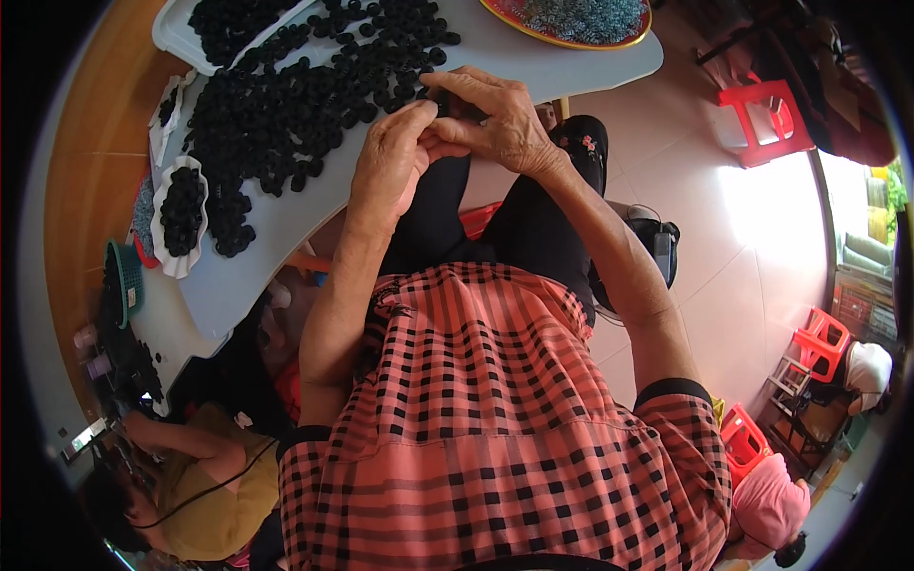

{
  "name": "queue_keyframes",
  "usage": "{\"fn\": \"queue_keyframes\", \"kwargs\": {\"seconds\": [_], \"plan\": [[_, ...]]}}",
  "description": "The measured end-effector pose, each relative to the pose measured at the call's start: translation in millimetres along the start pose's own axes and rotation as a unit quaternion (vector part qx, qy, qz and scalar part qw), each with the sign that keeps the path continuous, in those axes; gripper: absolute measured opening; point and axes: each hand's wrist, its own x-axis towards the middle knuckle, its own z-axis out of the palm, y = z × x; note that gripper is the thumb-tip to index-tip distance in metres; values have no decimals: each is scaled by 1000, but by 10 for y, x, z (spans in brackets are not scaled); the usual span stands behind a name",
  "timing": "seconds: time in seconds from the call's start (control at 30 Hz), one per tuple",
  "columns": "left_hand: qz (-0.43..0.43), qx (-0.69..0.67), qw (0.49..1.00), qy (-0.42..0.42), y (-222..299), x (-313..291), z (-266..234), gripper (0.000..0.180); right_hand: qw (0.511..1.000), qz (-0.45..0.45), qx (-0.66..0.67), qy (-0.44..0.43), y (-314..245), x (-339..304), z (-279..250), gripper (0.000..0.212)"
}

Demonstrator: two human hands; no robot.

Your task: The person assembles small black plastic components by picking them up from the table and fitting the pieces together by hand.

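Note:
My left hand [388,160] and my right hand [502,122] meet just off the near edge of the table [328,195]. Thumbs and forefingers are pinched together on both hands, and their tips nearly touch. Something small and dark shows between the fingertips, but the fingers cover most of it, so its shape is unclear. Close beyond my left hand spreads a large pile of small black ring-like parts [271,128], loose on the pale tabletop.
A white tray [181,48] and a white scalloped dish [171,259] hold more black parts. At the far right of the table, a red yellow-rimmed plate [628,42] carries small metallic springs [583,17]. A green basket [129,281] stands left, near a co-worker [214,485]. Red stools [771,119] stand on the floor.

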Motion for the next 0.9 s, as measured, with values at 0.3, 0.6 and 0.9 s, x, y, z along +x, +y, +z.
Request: {"fn": "queue_keyframes", "kwargs": {"seconds": [0.3,0.6,0.9], "plan": [[21,-15,999,19,-48,19,-4,27,999,-12,-44,-19,-31,-4,24,35],[-19,57,997,-52,-68,-65,-163,34,987,85,-121,-67,-416,-249,-22,40],[35,98,994,-29,180,-175,-145,38,973,213,-72,-46,-450,62,-150,25]]}}
